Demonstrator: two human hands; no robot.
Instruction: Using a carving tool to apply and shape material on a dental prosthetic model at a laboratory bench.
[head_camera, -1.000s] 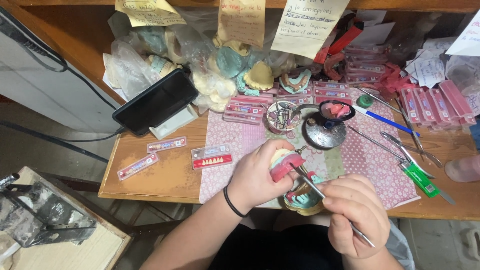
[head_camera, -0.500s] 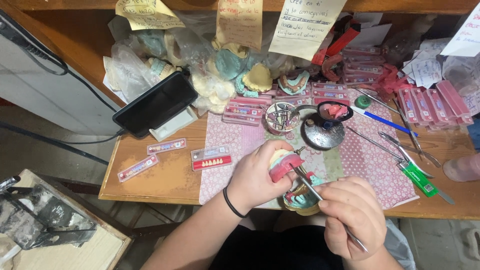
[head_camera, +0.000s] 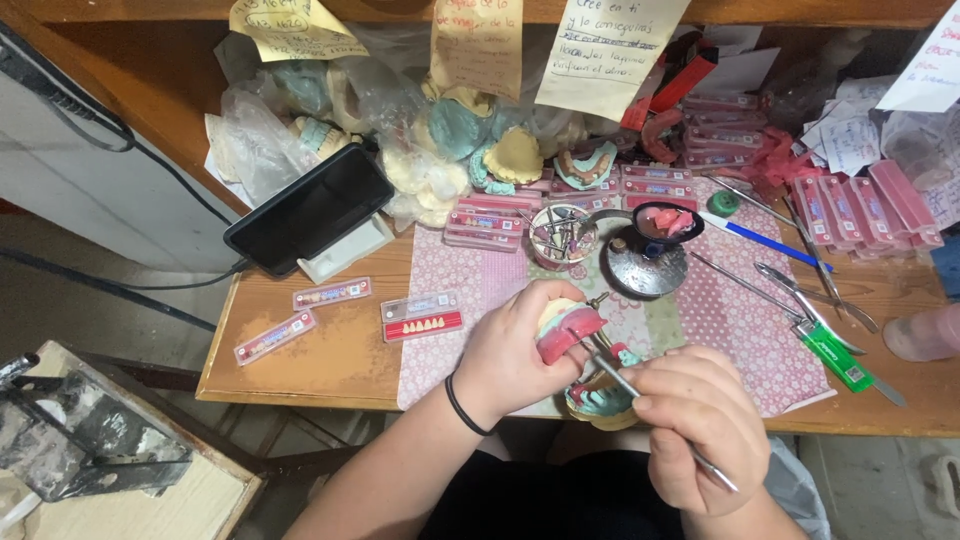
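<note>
My left hand (head_camera: 515, 352) grips a pink wax denture on a pale plaster model (head_camera: 566, 330), held just above the table's front edge. My right hand (head_camera: 700, 420) holds a thin metal instrument (head_camera: 622, 376) like a pen, its tip touching the pink wax. Under both hands a teal and cream dental cast (head_camera: 600, 402) lies on the patterned pink mat (head_camera: 740, 330). A black band circles my left wrist.
Behind the hands stand a dark round dish (head_camera: 648, 268), a black bowl with pink wax (head_camera: 667, 222) and a cup of burs (head_camera: 562, 235). Tooth strips (head_camera: 422, 316), a propped phone (head_camera: 310, 210), metal tools (head_camera: 810, 295), a green lighter (head_camera: 833, 352) and bagged casts (head_camera: 420, 140) surround them.
Both hands stay nearly in place; the right hand has shifted the instrument slightly against the wax.
</note>
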